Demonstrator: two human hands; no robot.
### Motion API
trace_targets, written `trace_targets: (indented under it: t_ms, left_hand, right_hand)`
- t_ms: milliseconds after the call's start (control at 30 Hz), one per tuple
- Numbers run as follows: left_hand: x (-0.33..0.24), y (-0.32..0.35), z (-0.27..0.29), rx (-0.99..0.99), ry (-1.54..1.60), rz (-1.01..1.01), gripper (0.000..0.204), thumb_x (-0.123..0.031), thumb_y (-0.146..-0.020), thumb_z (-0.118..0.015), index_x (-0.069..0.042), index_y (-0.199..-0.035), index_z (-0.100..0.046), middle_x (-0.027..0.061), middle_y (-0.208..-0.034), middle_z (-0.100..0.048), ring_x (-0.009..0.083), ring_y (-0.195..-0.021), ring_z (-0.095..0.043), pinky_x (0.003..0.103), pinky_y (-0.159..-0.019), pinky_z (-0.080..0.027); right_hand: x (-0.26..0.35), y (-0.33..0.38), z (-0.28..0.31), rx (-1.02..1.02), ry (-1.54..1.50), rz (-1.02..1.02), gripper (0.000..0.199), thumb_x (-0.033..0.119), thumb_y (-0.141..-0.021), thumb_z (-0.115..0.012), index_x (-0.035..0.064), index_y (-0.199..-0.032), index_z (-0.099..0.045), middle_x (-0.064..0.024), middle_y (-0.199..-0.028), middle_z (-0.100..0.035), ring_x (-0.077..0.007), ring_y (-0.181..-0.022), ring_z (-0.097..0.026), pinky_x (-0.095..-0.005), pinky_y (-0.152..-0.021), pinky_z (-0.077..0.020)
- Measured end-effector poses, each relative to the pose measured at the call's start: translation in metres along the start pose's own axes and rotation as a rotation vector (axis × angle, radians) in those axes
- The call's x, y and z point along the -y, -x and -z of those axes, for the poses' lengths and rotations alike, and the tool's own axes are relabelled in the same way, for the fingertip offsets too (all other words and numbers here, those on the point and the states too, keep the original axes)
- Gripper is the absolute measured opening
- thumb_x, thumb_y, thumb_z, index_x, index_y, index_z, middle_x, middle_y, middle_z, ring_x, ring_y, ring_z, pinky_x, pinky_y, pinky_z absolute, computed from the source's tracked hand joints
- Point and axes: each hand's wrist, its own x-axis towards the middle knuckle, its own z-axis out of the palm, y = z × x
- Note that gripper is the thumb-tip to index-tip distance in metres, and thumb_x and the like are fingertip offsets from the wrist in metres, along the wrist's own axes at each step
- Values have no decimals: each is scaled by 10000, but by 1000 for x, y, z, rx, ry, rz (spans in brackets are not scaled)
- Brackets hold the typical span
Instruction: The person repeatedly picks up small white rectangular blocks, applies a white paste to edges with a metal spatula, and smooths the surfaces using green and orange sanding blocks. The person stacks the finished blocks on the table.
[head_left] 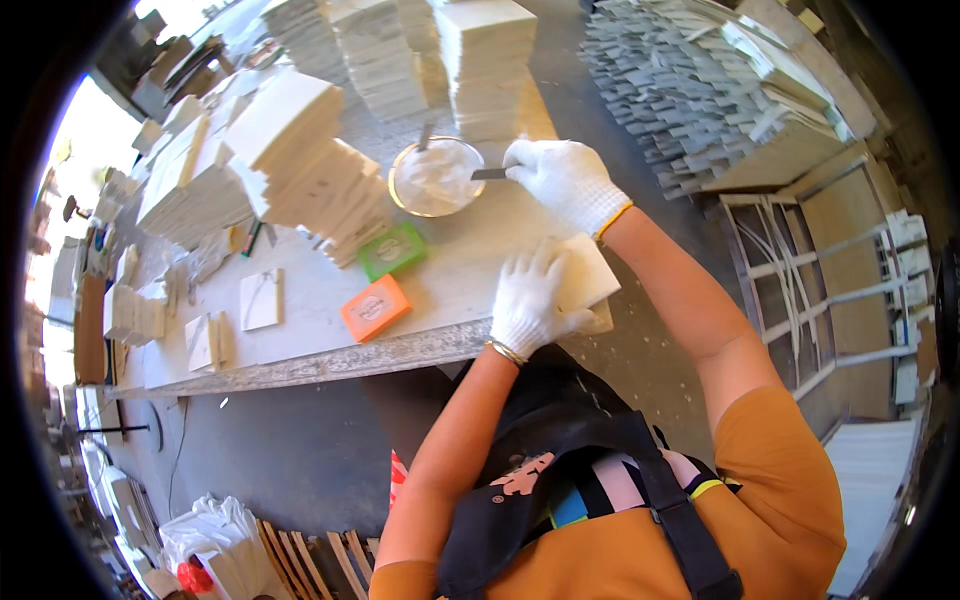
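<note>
My right hand (562,178), in a white knit glove, is closed around a putty knife (490,174). Its flat dark blade points left over the rim of a gold-edged bowl (393,196) that holds white paste (440,172). Another dark tool (425,137) stands in the paste at the far rim. At the table's near right corner lies a pale square tile (592,275), with at least one more seemingly under it. My gloved left hand (530,297) lies flat along this tile's left edge, fingers stretched out. Green (392,251) and orange (376,308) blocks lie left of it.
Tall stacks of pale tiles (285,120) crowd the table's left and far side. Single tiles (262,300) lie on the worn tabletop (310,325). To the right are a big pile of grey-white strips (660,100) and a metal frame rack (790,270).
</note>
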Motion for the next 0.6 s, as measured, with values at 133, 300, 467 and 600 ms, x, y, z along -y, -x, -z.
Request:
trace_targets:
  t_ms: [133,300,467,600]
  left_hand:
    - [-8,-5,4,25,-90,-21,762,-478,-603,-783,-46,-1203,-599,176,-1326,-554,384,-1250,-498,495,-1042,-391]
    - [-12,-8,2,41,-92,-23,734,-443,-590,-788,-58,-1185,-599,154,-1304,-556,369,-1233,-499,488,-1036,-389]
    - [-11,-8,0,75,-95,-29,744,-426,-587,-795,-70,-1210,-597,142,-1307,-557,367,-1235,-499,489,-1039,-385]
    - [-13,-11,0,93,-111,-33,760,-435,-593,-791,-75,-1233,-597,151,-1325,-558,379,-1242,-502,496,-1046,-385]
  right_hand:
    - [-57,76,35,80,-544,-332,206,211,-934,-634,59,-1059,-694,-67,-827,-701,-142,-691,-639,-299,-672,-519]
    - [-98,171,18,138,-706,-554,229,136,-961,-619,50,-1157,-701,-30,-886,-693,-85,-733,-607,-256,-686,-525]
    - [-96,186,-8,133,-819,-516,260,117,-952,-621,59,-1196,-692,-49,-941,-715,-122,-776,-640,-278,-725,-532]
    - [-105,184,-22,63,-485,-198,275,131,-925,-644,117,-1193,-699,-97,-941,-712,-233,-797,-672,-334,-747,-542]
